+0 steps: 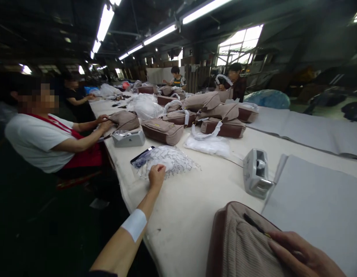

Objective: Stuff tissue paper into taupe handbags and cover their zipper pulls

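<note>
Apparently reaching to packet [176, 158] at twelve o'clock with curled left fingers [158, 169], touching bag [247, 246] at five with right fingers [288, 239], unclear whether gripping, next needing a light pinch.

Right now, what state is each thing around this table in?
Nearest bag: lying on the table, open or closed unclear
Right hand: fingers touching that bag
Left hand: fingers curled, grip unclear
Clear packet: lying flat
Other bags: piled together
White sheets: lying flat
Ceiling lights: lit
</note>
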